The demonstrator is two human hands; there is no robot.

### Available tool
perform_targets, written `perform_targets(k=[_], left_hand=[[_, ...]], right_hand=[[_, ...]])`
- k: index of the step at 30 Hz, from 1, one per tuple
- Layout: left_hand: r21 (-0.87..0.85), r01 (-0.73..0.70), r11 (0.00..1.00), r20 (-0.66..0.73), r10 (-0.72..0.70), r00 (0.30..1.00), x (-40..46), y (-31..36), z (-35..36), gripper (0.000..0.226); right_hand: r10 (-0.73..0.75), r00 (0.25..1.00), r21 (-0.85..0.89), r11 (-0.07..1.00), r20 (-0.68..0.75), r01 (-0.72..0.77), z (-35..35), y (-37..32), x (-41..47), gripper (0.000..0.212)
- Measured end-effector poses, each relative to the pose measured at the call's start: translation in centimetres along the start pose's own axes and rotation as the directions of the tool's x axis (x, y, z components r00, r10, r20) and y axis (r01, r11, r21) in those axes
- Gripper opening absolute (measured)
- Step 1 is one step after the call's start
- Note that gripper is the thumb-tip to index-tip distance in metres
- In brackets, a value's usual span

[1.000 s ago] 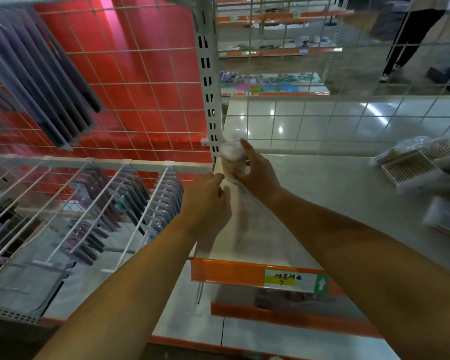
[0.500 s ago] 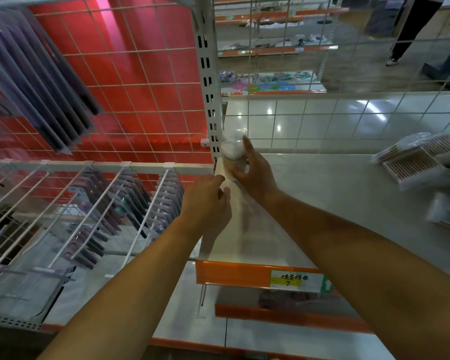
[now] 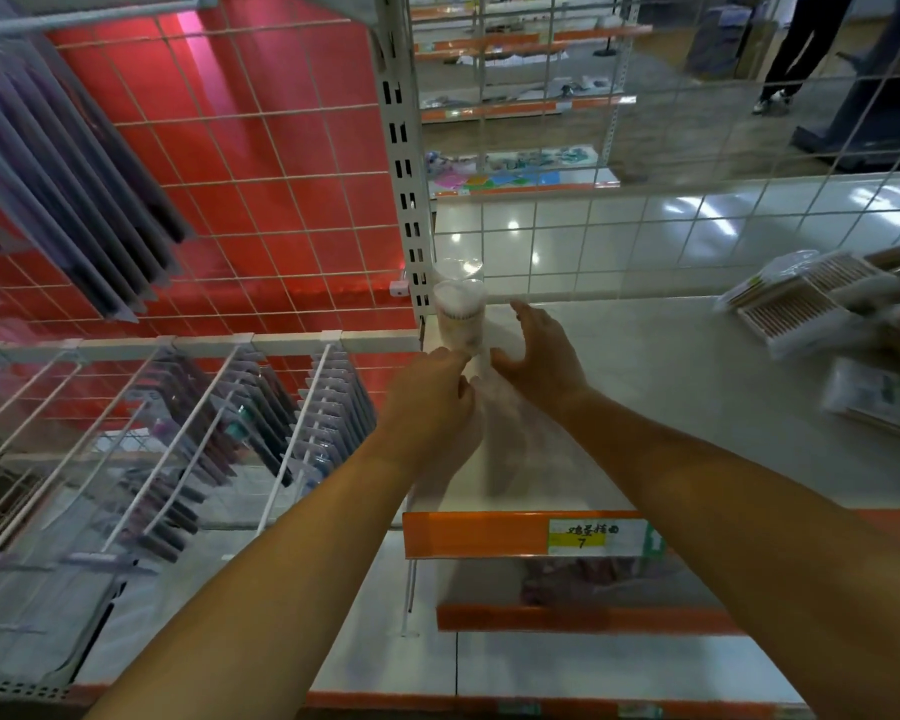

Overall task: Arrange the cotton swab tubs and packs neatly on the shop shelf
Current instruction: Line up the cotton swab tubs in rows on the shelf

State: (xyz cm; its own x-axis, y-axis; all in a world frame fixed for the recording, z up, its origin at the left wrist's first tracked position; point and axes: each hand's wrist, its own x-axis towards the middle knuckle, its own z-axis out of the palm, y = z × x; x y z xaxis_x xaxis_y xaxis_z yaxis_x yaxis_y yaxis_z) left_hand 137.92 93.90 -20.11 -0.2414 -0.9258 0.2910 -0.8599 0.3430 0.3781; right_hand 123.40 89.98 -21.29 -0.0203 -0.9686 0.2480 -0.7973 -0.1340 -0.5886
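Head view: cotton swab tub [image 3: 460, 317] upright at shelf [image 3: 671, 407] back-left corner; right hand [image 3: 539, 350] spread, released beside it. Left hand [image 3: 430, 394] loosely curled, fingertip touching tub base.

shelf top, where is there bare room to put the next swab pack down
The shelf is bare in its middle stretch, between the right hand and the heap of swab packs at the right end, and forward to the orange price strip. The back left corner is taken by the swab tub and both hands; the left hand touches its base.
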Motion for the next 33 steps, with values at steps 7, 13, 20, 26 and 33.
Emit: perform_targets(k=[7,13,20,26,33], left_hand=[[0.021,-0.155,0.988,-0.011,0.155,0.988,0.0,1.9,0.1,0.025],[0.061,-0.246,0.967,0.019,0.245,0.969,-0.1,4.7,1.2,0.027],[0.044,-0.265,0.963,0.062,0.262,0.963,0.4,8.5,2.6,0.036],[0.057,-0.239,0.969,0.117,0.231,0.966,0.8,13.2,4.8,0.040],[0.046,-0.217,0.975,0.111,0.211,0.971,1.8,19.4,6.6,0.039]], right_hand=[[-0.071,0.997,-0.278,0.959,-0.034,0.058,-3.3,1.0,-2.6,0.060],[-0.095,0.993,-0.368,0.928,-0.069,0.064,-6.1,2.1,-5.4,0.055],[-0.053,0.993,-0.394,0.919,-0.101,0.009,-9.6,4.6,-7.4,0.051],[-0.015,0.993,-0.394,0.919,-0.121,-0.034,-13.4,7.9,-8.8,0.047],[-0.028,0.991,-0.427,0.904,-0.134,-0.032,-18.6,12.4,-9.6,0.050]])
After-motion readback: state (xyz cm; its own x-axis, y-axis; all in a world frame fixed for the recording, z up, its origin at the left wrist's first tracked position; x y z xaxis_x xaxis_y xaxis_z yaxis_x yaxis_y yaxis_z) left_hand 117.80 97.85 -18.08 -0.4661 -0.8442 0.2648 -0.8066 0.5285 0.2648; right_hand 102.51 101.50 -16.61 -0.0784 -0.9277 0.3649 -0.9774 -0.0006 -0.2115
